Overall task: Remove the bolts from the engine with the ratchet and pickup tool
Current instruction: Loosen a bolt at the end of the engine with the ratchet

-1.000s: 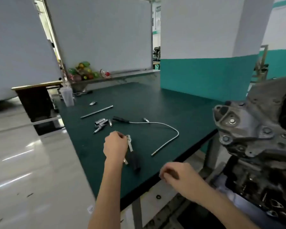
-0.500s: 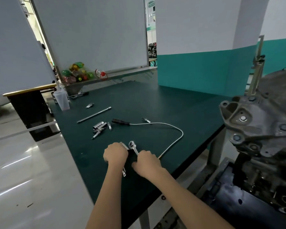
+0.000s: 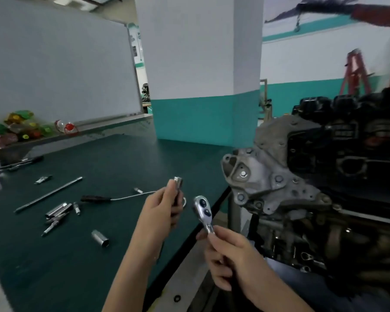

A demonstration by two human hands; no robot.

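My right hand point(image 3: 231, 255) grips the handle of a chrome ratchet point(image 3: 202, 210), its head raised above the bench edge. Just to its left, my left hand point(image 3: 161, 209) holds a chrome socket point(image 3: 178, 184) upright, a short way from the ratchet head. The engine point(image 3: 313, 183) stands at the right, with bolts showing on its grey bracket point(image 3: 243, 174). The pickup tool point(image 3: 113, 198), a black handle with a thin flexible shaft, lies on the dark green bench point(image 3: 122, 158) behind my left hand.
On the bench lie a long extension bar point(image 3: 49, 194), a cluster of sockets and bits point(image 3: 59, 212), a single socket point(image 3: 100, 238) and a small bit point(image 3: 43, 179). A whiteboard and coloured bottles point(image 3: 20, 127) stand at the back left. A pillar rises behind.
Both hands have lifted off the bench: the right now holds the ratchet up, the left holds a socket beside it. The view has swung right toward the engine.
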